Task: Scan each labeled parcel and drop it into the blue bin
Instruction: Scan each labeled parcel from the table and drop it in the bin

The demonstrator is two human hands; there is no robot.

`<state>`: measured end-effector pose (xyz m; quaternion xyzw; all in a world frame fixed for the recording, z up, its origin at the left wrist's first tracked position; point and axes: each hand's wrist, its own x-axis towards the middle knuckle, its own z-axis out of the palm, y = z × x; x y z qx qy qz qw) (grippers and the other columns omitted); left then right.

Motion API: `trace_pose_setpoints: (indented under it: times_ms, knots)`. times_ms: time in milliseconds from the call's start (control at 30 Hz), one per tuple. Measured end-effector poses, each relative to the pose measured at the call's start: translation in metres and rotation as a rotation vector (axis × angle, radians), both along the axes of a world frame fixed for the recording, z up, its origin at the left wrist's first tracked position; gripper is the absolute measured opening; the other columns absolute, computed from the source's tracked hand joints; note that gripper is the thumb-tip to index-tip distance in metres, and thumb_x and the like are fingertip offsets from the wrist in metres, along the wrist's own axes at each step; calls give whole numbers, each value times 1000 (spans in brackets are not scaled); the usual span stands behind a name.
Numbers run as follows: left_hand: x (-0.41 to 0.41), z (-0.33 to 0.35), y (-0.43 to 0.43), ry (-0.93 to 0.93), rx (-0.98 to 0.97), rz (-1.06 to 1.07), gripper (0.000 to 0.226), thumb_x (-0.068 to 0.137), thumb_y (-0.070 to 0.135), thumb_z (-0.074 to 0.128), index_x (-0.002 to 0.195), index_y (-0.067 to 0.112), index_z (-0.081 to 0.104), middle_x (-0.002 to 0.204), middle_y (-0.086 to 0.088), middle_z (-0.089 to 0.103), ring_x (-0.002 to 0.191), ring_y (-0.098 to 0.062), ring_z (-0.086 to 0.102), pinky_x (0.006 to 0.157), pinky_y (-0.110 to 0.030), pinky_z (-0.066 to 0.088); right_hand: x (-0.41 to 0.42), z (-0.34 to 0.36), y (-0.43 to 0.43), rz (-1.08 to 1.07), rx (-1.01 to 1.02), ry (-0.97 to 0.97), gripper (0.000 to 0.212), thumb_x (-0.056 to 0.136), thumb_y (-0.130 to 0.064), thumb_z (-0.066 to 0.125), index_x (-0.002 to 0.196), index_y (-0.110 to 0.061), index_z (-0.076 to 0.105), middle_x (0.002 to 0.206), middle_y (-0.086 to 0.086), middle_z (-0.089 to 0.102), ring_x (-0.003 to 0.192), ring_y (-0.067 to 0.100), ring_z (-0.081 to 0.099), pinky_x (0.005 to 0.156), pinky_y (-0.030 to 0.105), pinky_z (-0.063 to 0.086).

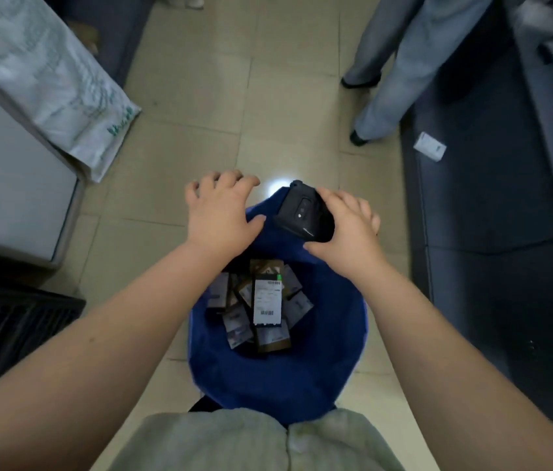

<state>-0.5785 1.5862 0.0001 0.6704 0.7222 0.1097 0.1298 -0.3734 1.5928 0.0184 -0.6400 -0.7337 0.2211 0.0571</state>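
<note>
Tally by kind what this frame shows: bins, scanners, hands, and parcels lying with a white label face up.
blue bin: 1
black scanner: 1
hands: 2, the left hand and the right hand
label-up parcel: 1
Total: 5
The other parcels in the bin overlap too much to count.

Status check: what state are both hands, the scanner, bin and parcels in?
blue bin: open, partly filled.
top parcel: label facing up.
left hand: open, holding nothing.
right hand: grips the scanner.
scanner: held above the blue bin's far rim.
</note>
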Motion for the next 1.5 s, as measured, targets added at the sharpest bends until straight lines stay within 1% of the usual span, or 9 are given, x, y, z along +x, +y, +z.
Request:
trace_pose_setpoints:
  times_ms: [133,300,500,700,833,1033,1167,1333,1500]
  knots:
    - [-19,59,-8,-9,2,-4,58,85,46,67,139,34,49,143,5,47,131,-28,36,105,-43,27,-13,56,-2,69,41,-9,92,72,-29,82,150,-35,34,144,-8,40,129,20,30,107,38,22]
    - [-44,119,-34,3,131,76,57,84,49,68,137,38,50,143,10,47,133,-25,34,106,-42,26,-39,109,1,216,125,48,88,72,-27,81,147,-37,36,141,-10,42,128,18,29,101,31,17]
    - [-46,161,-94,-27,188,291,52,84,46,70,133,39,53,142,10,50,133,-24,35,109,-45,29,-53,141,-12,431,206,142,90,70,-29,79,148,-39,36,140,-13,42,126,15,29,98,29,17]
    - [-12,182,-179,97,252,583,51,83,46,70,131,40,55,137,11,54,130,-25,38,105,-44,29,-38,164,-45,752,234,156,86,72,-26,76,146,-41,35,140,-12,41,127,17,29,103,36,18]
    - [17,181,-243,136,191,806,54,85,46,68,136,38,51,142,9,50,134,-27,34,107,-49,28,-34,159,-76,954,221,177,86,71,-28,76,146,-40,34,140,-13,40,126,17,29,101,36,19]
    - [61,179,-350,170,130,1096,53,85,48,69,135,40,52,141,9,52,130,-27,39,105,-48,34,-50,155,-141,1256,154,222,87,74,-29,75,149,-39,31,139,-12,39,128,17,29,108,38,20]
    - [79,193,-426,177,103,1203,54,85,47,68,135,38,51,141,6,52,131,-28,39,108,-50,35,-78,174,-194,1549,265,214,88,79,-37,75,152,-36,27,143,-10,38,131,18,29,107,38,20]
    - [123,220,-527,320,-27,1343,59,89,49,63,143,40,41,146,6,47,133,-27,38,108,-49,30,-102,205,-277,1893,409,153,95,75,-41,80,153,-33,27,146,-6,38,133,23,30,111,44,23]
    - [186,232,-636,357,-64,1519,62,86,51,64,143,39,40,141,9,51,132,-25,39,105,-48,31,-105,221,-391,2122,409,229,91,74,-41,79,151,-33,31,143,-4,41,130,24,34,106,43,27]
